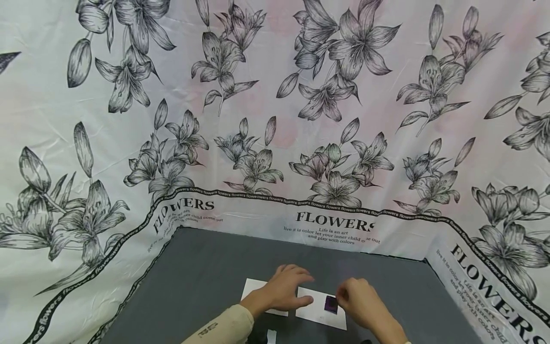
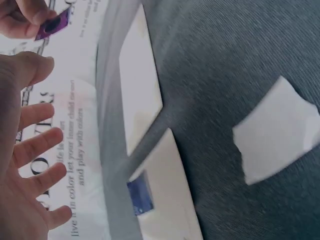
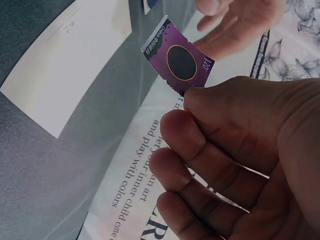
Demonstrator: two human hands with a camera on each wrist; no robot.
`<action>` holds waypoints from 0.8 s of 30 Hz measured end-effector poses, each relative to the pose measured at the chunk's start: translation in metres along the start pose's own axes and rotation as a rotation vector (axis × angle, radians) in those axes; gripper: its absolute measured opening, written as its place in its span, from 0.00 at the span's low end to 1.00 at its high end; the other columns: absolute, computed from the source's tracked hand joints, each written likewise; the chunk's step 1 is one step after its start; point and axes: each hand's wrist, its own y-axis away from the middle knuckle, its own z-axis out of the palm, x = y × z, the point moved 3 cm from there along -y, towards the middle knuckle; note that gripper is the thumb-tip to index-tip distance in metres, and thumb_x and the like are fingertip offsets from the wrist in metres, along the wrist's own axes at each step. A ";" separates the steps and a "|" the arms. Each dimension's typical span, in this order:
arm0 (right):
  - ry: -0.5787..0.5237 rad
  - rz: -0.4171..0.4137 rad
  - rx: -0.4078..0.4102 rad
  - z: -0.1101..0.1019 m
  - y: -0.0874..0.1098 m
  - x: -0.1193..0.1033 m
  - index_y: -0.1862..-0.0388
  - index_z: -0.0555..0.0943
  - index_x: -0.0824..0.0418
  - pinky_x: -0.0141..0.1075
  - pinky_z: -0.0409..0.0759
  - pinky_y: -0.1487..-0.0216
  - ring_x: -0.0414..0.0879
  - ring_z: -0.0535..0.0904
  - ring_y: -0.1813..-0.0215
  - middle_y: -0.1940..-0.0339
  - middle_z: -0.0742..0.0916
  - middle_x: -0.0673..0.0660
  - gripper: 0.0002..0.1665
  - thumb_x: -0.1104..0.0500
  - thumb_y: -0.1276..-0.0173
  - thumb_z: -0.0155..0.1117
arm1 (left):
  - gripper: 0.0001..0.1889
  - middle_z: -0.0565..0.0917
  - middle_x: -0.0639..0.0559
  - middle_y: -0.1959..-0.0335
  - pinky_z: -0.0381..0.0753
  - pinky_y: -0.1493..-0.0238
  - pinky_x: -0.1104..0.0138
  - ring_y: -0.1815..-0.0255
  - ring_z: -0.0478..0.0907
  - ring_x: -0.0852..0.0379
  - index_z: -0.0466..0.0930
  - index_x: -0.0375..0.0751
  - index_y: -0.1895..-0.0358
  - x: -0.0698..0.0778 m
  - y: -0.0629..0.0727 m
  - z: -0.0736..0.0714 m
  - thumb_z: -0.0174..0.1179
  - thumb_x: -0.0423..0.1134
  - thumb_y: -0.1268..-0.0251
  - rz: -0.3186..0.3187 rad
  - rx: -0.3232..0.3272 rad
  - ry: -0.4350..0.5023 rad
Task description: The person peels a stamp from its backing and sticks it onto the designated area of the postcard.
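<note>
Between its thumb and index finger, my right hand (image 1: 361, 301) pinches a purple postage stamp (image 3: 179, 61) by one corner. The stamp has a dark oval in a thin gold ring and perforated edges. In the head view it overlaps the right-hand white card (image 1: 311, 311). My left hand (image 1: 281, 290) hovers palm down with fingers spread and holds nothing, partly covering the left-hand white card (image 1: 253, 285). A dark blue stamp (image 2: 140, 194) sits on that left-hand card, as the left wrist view shows; the hand hides it from the head view.
A torn-edged white paper piece (image 2: 277, 132) lies on the dark grey tabletop (image 1: 206, 272), nearer me than the cards. A white flower-print cloth (image 1: 258, 143) rises behind the table and at both sides. The two cards lie side by side with a narrow gap.
</note>
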 end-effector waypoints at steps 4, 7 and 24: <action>-0.009 -0.022 0.001 -0.003 0.001 -0.004 0.76 0.88 0.52 0.36 0.76 0.71 0.38 0.76 0.75 0.79 0.84 0.42 0.13 0.68 0.36 0.72 | 0.24 0.83 0.61 0.29 0.70 0.22 0.42 0.23 0.74 0.55 0.84 0.58 0.30 0.008 -0.004 -0.004 0.63 0.60 0.22 0.033 0.024 -0.005; -0.017 -0.046 0.008 -0.005 0.002 -0.006 0.76 0.88 0.52 0.35 0.76 0.71 0.37 0.76 0.75 0.79 0.84 0.42 0.13 0.68 0.36 0.72 | 0.22 0.86 0.62 0.32 0.75 0.26 0.47 0.27 0.77 0.57 0.86 0.57 0.32 0.015 -0.005 -0.008 0.62 0.58 0.21 0.072 0.041 -0.002; -0.024 -0.106 0.088 -0.010 0.006 -0.024 0.75 0.88 0.50 0.34 0.76 0.71 0.32 0.77 0.74 0.77 0.85 0.40 0.13 0.67 0.37 0.75 | 0.08 0.92 0.63 0.58 0.75 0.58 0.81 0.60 0.81 0.74 0.94 0.50 0.51 0.029 -0.011 -0.008 0.65 0.43 0.19 0.157 0.110 0.198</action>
